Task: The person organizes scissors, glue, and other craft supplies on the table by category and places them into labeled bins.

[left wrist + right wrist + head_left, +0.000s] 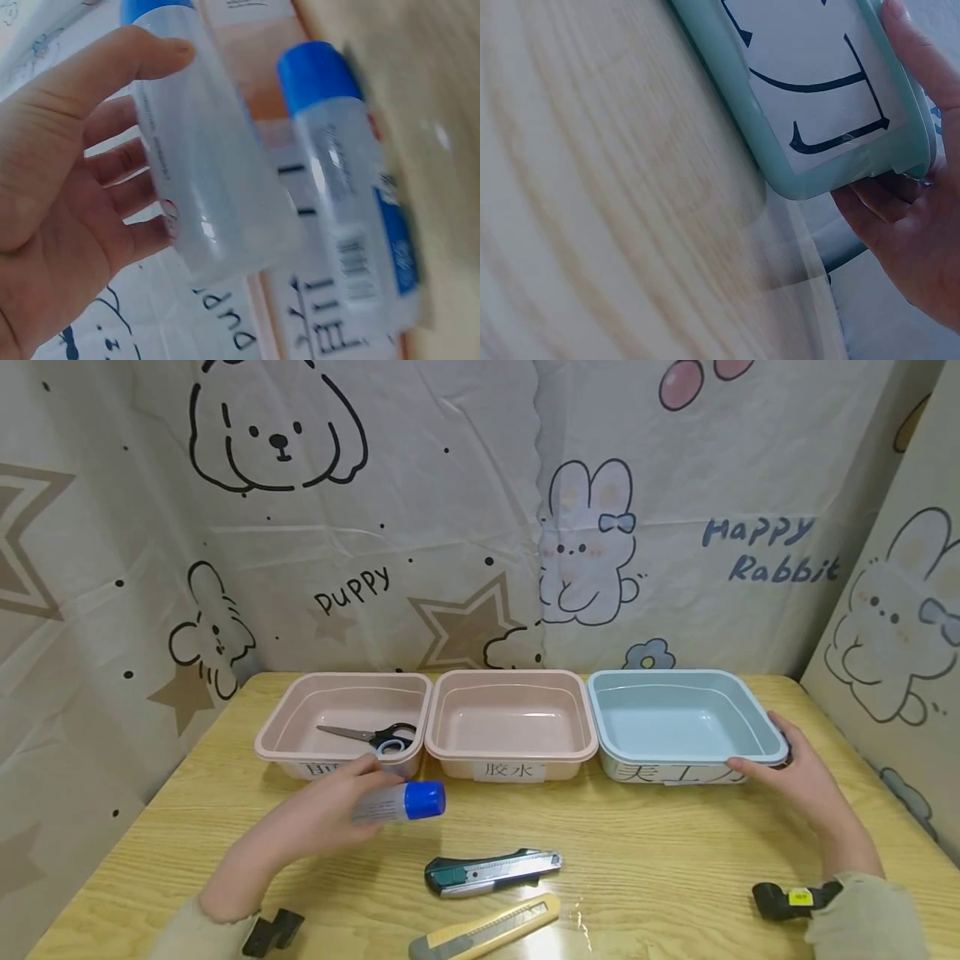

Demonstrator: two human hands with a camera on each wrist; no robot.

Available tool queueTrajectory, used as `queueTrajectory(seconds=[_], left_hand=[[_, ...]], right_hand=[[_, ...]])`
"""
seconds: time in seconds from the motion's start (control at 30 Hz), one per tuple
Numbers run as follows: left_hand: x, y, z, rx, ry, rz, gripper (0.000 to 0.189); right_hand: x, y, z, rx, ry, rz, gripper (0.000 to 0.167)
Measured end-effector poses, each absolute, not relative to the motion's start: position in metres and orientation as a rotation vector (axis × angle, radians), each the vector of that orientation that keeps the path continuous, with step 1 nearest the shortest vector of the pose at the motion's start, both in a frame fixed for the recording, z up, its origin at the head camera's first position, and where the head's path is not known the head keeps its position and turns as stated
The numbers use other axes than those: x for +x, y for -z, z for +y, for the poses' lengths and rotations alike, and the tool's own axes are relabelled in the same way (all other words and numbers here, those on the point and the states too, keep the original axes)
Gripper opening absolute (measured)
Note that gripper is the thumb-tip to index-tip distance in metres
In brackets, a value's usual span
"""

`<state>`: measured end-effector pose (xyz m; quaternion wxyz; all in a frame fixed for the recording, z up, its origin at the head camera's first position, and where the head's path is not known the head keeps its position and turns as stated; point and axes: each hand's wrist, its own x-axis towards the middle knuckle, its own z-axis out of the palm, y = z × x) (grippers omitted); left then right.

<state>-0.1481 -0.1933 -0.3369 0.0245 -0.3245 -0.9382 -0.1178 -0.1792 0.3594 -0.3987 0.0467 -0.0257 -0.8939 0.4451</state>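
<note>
My left hand (330,806) holds a clear glue bottle (202,157) with a blue cap, in front of the left pink bin (264,745). In the left wrist view, the thumb lies across it near the cap. A second blue-capped glue bottle (337,187) appears beside it; whether that one touches the table I cannot tell. At the front right corner of the blue bin (675,760), my right hand (806,777) grips the rim, thumb in front and fingers at the side. A green utility knife (491,871) and a yellow utility knife (487,931) lie on the table between the hands.
Black-handled scissors (382,737) lie inside the left pink bin. The middle pink bin (512,754) stands between the other two, a paper label on its front. Behind the wooden table (637,852) hangs a printed cloth (450,510).
</note>
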Motion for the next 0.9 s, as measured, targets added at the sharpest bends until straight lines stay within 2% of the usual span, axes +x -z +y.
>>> queueTrajectory(seconds=[0.4,0.9], left_hand=[[-0.170,0.314,-0.158,-1.114,0.351,-2.656,0.047],[-0.214,0.305,-0.117,-1.028,0.488,-2.827,0.048]], right_hand=[[-0.178,0.398,0.356,-0.096,-1.361,-2.722,0.098],[-0.179,0.401,0.357,-0.094,-1.379,-2.715,0.098]])
